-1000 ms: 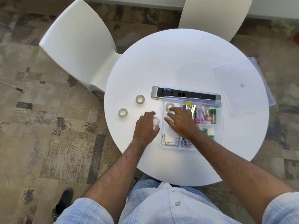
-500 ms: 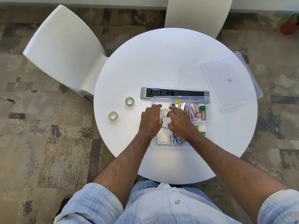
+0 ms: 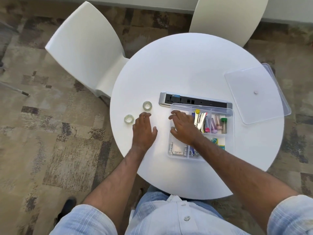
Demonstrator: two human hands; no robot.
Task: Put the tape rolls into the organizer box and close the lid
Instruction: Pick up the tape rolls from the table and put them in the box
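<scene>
Two clear tape rolls lie on the round white table (image 3: 186, 65), one (image 3: 147, 105) farther back and one (image 3: 129, 119) nearer the left edge. My left hand (image 3: 144, 130) hovers open just right of them, fingertips close to both, touching neither. The clear organizer box (image 3: 234, 133) sits at centre right without its lid. My right hand (image 3: 183, 128) reaches into its back left compartment, fingers curled down over a tape roll; only a sliver of the roll shows by the thumb. The clear lid (image 3: 254, 94) lies flat at the table's right edge.
A grey power strip (image 3: 194, 101) lies right behind the box. The other compartments hold clips, pens, small tubes and batteries. A white chair (image 3: 84, 53) stands at the left and another (image 3: 225, 17) behind the table. The lid overhangs the table's edge.
My left hand has left the box and moved left toward the two loose rolls, empty. My right hand has stayed in the back left compartment. The camera view has shifted.
</scene>
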